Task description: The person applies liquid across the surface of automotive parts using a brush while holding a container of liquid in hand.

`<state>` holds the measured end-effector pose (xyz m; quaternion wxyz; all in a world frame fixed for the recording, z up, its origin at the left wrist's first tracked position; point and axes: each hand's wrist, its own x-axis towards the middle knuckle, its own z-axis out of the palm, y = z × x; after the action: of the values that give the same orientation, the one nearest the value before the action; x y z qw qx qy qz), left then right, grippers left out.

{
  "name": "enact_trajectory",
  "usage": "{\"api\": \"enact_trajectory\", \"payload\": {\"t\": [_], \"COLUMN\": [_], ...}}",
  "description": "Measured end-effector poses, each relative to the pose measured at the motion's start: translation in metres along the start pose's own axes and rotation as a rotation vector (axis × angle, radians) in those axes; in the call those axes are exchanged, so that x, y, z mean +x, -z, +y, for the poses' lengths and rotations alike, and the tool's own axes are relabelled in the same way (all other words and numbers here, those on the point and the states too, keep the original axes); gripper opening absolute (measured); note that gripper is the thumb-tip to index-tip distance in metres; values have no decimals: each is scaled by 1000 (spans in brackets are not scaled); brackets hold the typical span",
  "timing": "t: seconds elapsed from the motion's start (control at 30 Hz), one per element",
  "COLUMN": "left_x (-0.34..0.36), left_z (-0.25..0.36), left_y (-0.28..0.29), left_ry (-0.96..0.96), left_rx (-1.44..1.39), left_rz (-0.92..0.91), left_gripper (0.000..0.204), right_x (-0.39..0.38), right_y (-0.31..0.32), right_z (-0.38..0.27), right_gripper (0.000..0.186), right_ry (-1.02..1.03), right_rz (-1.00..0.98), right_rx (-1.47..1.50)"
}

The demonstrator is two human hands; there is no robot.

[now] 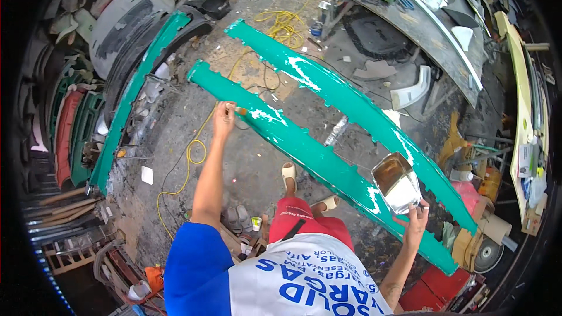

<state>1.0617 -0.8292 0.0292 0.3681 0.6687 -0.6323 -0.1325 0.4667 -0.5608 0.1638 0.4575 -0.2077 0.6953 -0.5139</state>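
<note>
My left hand (223, 119) is closed at the near edge of the nearer long green panel (301, 146). It pinches what looks like a small brush (240, 110), whose amber-brown end is over the panel. In my right hand (414, 217) is a shiny, angular open container (397, 184), gripped by its lower rim and tilted above the panel's right part. Its inside looks brownish; I cannot tell what it holds. White streaks mark the green surface near both hands. A second long green panel (333, 90) lies beyond, roughly parallel.
A third green panel (137, 90) stands at the left beside stacked dark car parts. A yellow cord (190, 155) snakes over the stained floor to a coil (284, 28). A cluttered table (404, 17) is at the far right. Sandals (239, 219) lie near my feet.
</note>
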Motion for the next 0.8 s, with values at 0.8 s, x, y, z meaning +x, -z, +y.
{"api": "enact_trajectory", "payload": {"t": [0.8], "left_x": [-50], "left_z": [119], "left_y": [-96], "left_ry": [90], "left_rx": [-227], "left_rz": [-330], "left_gripper": [15], "right_x": [-14], "right_y": [72], "right_z": [-4], "right_gripper": [52], "right_ry": [58], "right_rz": [50], "right_rx": [80]}}
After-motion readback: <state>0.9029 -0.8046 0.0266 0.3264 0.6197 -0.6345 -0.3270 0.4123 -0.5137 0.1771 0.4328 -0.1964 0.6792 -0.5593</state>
